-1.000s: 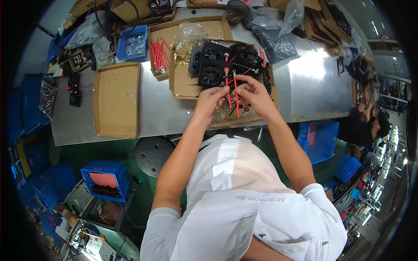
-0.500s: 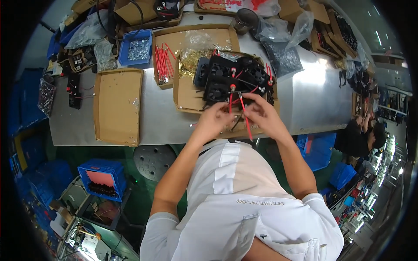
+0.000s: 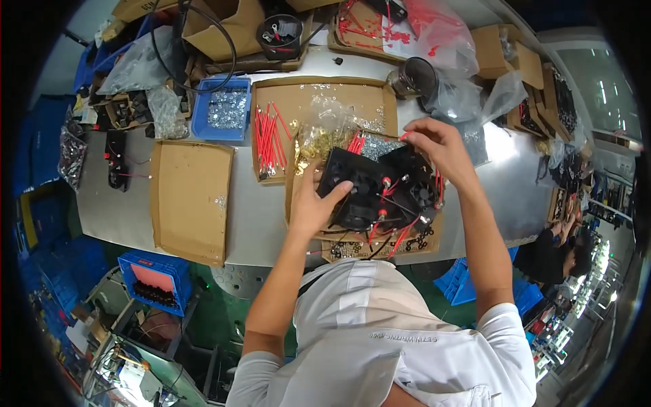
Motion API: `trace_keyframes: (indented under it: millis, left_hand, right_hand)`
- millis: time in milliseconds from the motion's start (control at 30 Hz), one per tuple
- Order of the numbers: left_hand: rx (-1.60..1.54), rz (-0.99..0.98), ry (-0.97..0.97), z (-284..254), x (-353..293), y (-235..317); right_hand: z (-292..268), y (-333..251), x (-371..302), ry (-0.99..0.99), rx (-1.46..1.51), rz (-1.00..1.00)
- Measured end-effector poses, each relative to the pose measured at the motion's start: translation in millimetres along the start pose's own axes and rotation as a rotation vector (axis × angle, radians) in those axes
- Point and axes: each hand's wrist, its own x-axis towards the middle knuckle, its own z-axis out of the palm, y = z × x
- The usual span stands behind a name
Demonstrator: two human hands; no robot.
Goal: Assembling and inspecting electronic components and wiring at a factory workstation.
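Observation:
A black fan assembly with several small fans and red and black wires rests tilted over a cardboard tray. My left hand grips its left side, the thumb on top and the fingers behind the edge. My right hand is raised beyond the right part of the assembly, thumb and forefinger pinched at a small red piece whose kind I cannot make out. Red wires with metal ring ends stick up from the assembly. Between the hands, silver metal parts and red wire pieces lie in the tray.
To the left are a flat cardboard tray and a blue bin of metal pieces. Behind stand a tray with red wires, a black cup and a dark round container. A co-worker is at far right.
Both hands have left the wires at the near side of the assembly. My left hand now grips its left side; my right hand has moved far right and pinches a red piece. The assembly is tilted differently.

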Motion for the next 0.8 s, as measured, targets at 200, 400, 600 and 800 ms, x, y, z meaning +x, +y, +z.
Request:
trace_keyframes:
  millis: [200, 400, 600, 800]
  left_hand:
    - [-0.247, -0.033, -0.014, 5.3, 2.1, -7.8]
    - [-0.263, -0.040, -0.111, 5.6, -10.2, -10.0]
    - [-0.279, 0.015, -0.145, 11.5, -17.5, -5.2]
    - [-0.228, 0.093, -0.081, 10.7, -22.5, -12.7]
  right_hand:
    - [9.2, 19.7, 51.9, -0.188, -0.489, -0.384]
    - [31.2, 20.2, 69.3, -0.292, -0.823, -0.506]
    - [42.7, -3.5, 62.3, -0.555, -1.052, -0.321]
    - [64.1, -7.0, 65.9, -0.568, -0.842, -0.588]
